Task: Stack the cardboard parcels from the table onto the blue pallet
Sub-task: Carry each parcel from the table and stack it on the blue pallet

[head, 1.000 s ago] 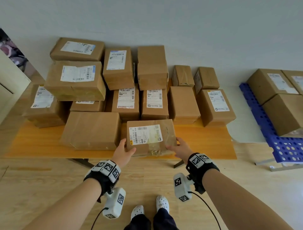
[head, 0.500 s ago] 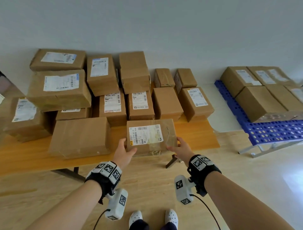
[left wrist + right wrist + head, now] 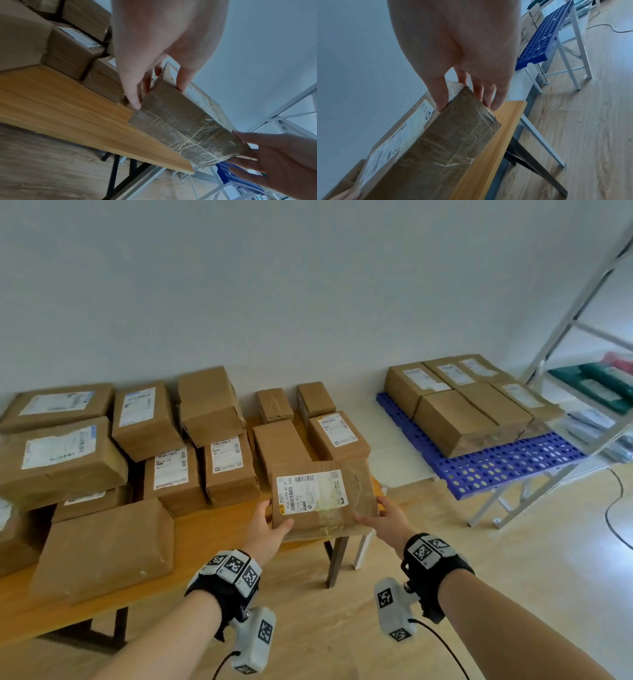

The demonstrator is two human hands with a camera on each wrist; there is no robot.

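Observation:
Both hands hold a flat taped cardboard parcel (image 3: 323, 496) with a white label, lifted above the right end of the wooden table (image 3: 219, 529). My left hand (image 3: 265, 527) grips its left end, thumb on top and fingers underneath. My right hand (image 3: 383, 517) grips the right end the same way. In the left wrist view the parcel (image 3: 185, 129) hangs clear of the table edge. The right wrist view shows the parcel (image 3: 426, 152) beside the thumb. The blue pallet (image 3: 496, 463) stands to the right on a white frame and carries several parcels (image 3: 455, 419).
Many more cardboard parcels (image 3: 144, 446) are piled on the table against the wall, with a large one (image 3: 102, 546) at the front left. A metal shelf rack (image 3: 589, 392) stands right of the pallet. A black cable (image 3: 616, 508) lies on the wooden floor.
The parcel has come up off the table and moved right, held in both hands. The view has turned right, bringing the pallet and the shelf rack into sight.

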